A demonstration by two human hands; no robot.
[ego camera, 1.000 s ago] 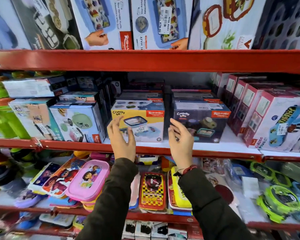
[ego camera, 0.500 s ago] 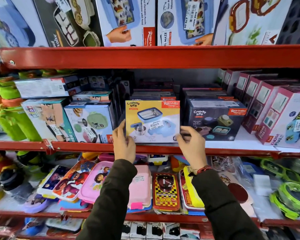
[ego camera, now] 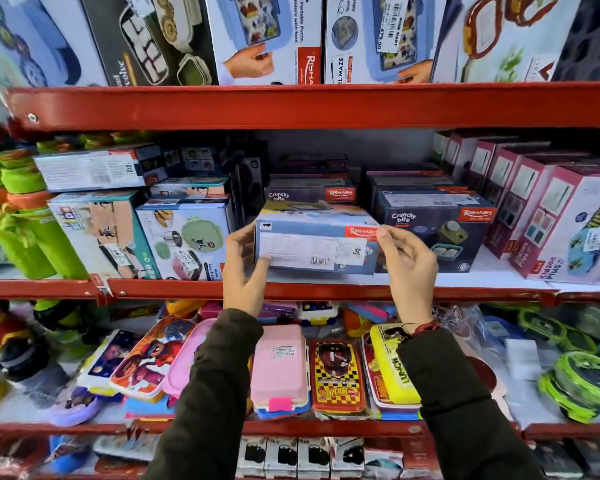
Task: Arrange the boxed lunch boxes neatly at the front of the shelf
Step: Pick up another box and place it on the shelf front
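Observation:
I hold a blue and yellow Crunchy Bite lunch box carton (ego camera: 312, 244) just above the front of the middle shelf (ego camera: 326, 291). It is tipped so its white label side faces me. My left hand (ego camera: 245, 271) grips its left end and my right hand (ego camera: 407, 268) grips its right end. To its right a dark blue Crunchy Bite box (ego camera: 437, 226) stands on the shelf. Another dark box (ego camera: 310, 194) sits behind the held one, with more stacked further back.
Left of the held carton stand a teal lunch box carton (ego camera: 184, 237) and green bottles (ego camera: 32, 237). Pink boxes (ego camera: 548, 216) line the right. A red shelf beam (ego camera: 291, 105) runs above. Loose plastic lunch boxes (ego camera: 281, 368) fill the lower shelf.
Both hands took the front yellow carton by its ends, lifted it off the shelf and tipped it so the label side faces me instead of the picture side.

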